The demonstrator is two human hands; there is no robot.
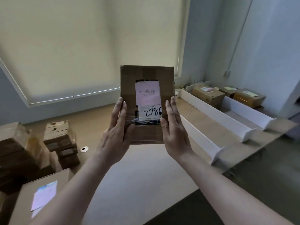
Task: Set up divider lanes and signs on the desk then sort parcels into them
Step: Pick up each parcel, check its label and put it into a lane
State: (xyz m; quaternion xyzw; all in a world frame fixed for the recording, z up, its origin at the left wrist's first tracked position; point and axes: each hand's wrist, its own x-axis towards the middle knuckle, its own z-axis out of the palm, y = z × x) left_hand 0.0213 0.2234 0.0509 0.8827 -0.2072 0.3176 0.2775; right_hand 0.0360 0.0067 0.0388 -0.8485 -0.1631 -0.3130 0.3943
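Parcel: a flat brown cardboard box held up at the centre of the frame, above the desk; its broad labelled face is turned toward the camera, long axis running top to bottom.
Labels: a pink note with handwritten characters sits over a white shipping label bearing digits in black marker; the last digit is partly covered by the right thumb, and the small print is unreadable.
Left hand: grasps the box's left edge, fingers straight along the side, thumb across the front.
Right hand: grasps the right edge the same way.
Dividers: white lane dividers lie on the desk at right; brown boxes sit in the far lanes.
Unsorted pile: blurred cardboard parcels at lower left, partly cut off by the frame edge.
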